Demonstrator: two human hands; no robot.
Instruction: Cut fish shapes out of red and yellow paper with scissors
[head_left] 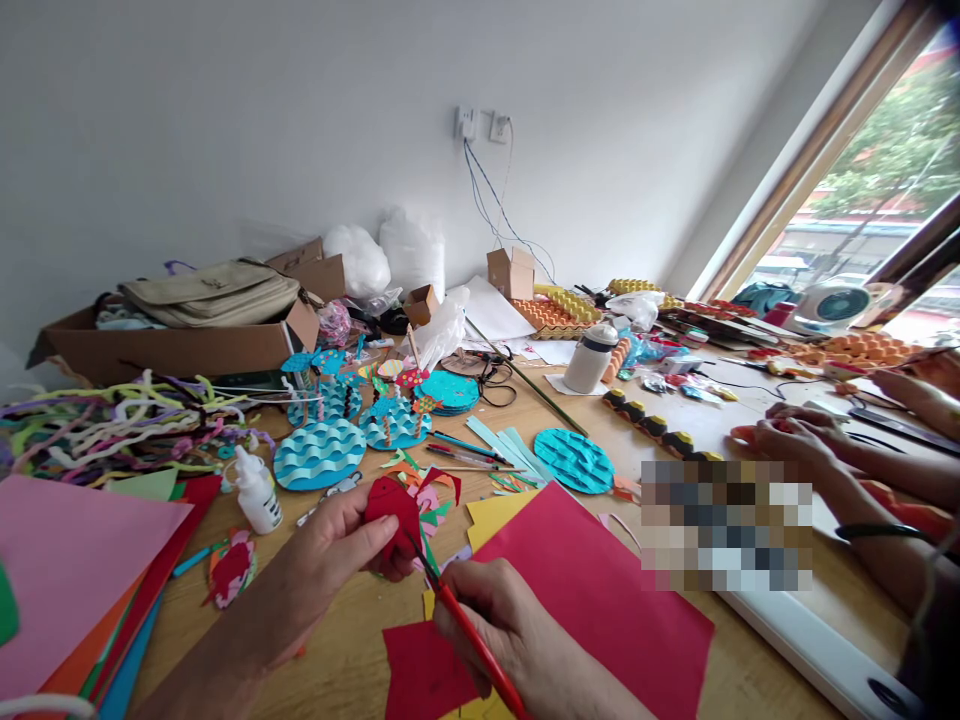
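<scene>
My left hand [349,545] pinches a small piece of red paper [393,508] above the table. In my right hand [499,610] are scissors with red handles [474,640], their dark blades at the lower right edge of that paper. Beneath my right hand lies a red paper offcut [420,665], with yellow paper around it. A large red sheet [600,600] rests to its right, partly over a yellow sheet [495,518]. Coloured scraps [435,500] lie just beyond my hands.
Left are coloured sheets [75,570], a glue bottle [259,492] and pipe cleaners [142,425]. Blue wavy discs [320,455] stand ahead, near pens [472,450] and a white canister [590,360]. Another person's hands [799,440] work at the right.
</scene>
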